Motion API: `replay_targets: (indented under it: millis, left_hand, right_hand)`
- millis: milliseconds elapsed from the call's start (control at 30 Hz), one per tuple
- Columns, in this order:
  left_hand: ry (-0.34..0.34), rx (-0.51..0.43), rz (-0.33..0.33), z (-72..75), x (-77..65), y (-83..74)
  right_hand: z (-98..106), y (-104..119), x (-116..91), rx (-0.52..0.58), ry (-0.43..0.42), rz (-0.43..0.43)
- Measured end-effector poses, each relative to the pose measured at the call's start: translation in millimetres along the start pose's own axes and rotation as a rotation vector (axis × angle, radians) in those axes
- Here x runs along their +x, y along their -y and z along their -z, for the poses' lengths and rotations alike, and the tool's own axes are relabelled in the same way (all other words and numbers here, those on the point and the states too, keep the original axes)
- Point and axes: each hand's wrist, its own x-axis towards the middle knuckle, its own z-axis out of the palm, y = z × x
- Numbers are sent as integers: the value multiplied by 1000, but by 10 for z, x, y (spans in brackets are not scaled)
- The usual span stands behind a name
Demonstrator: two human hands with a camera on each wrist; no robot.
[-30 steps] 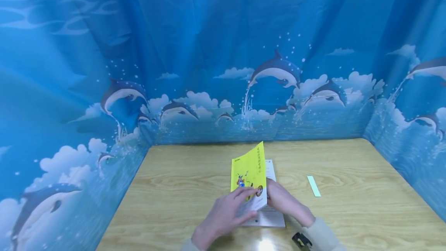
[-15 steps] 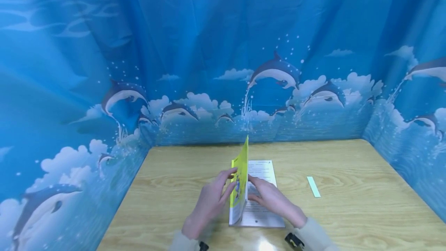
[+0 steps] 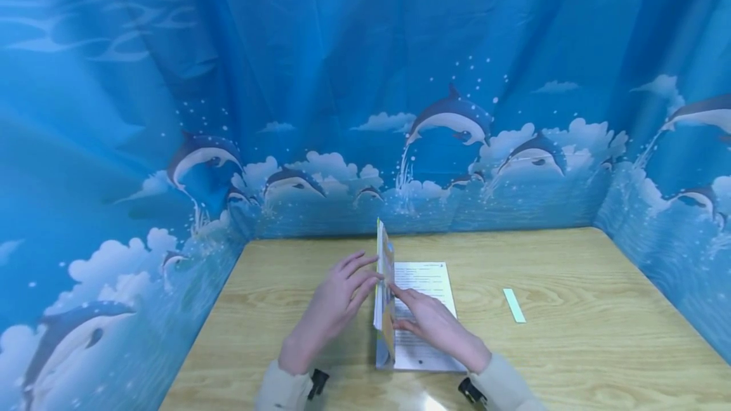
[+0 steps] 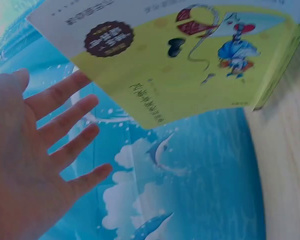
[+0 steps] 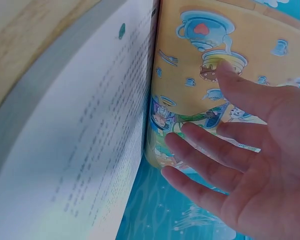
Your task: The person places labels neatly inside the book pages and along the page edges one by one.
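A yellow-covered book (image 3: 384, 290) stands partly opened on the table, its cover and a set of leaves raised on edge. The text page (image 3: 425, 278) lies flat to the right. My left hand (image 3: 331, 300) is on the cover side; in the left wrist view its fingers are spread, the tips by the edge of the yellow cover (image 4: 190, 75). From inside the book, my right hand (image 3: 436, 325) reaches the raised leaves with extended fingers. The right wrist view shows its thumb over an orange illustrated page (image 5: 185, 85) with teacup drawings, beside the printed page (image 5: 100, 115).
A pale green paper strip (image 3: 514, 306) lies on the wooden table (image 3: 594, 335) to the right of the book. A blue dolphin-print curtain (image 3: 320, 113) hangs behind the table and along both sides.
The raised cover and leaves have swung leftward from leaning right to nearly upright, uncovering the text page. The left hand has moved left and its fingers have straightened; the right hand followed the leaves.
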Motion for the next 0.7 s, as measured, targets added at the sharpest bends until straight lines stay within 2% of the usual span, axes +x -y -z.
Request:
replay_targets:
  millis: [200, 367, 567, 700]
  left_hand:
    - [104, 37, 72, 102, -21, 11]
    - [181, 139, 133, 140, -50, 23]
    - [169, 205, 158, 117, -129, 75]
    - [151, 235, 197, 43, -190, 125]
  right_hand:
    - [-21, 13, 21, 19, 26, -15]
    - [-45, 23, 35, 36, 55, -45]
    - [-83, 6, 20, 55, 65, -49]
    - [-116, -25, -3, 80, 75, -50]
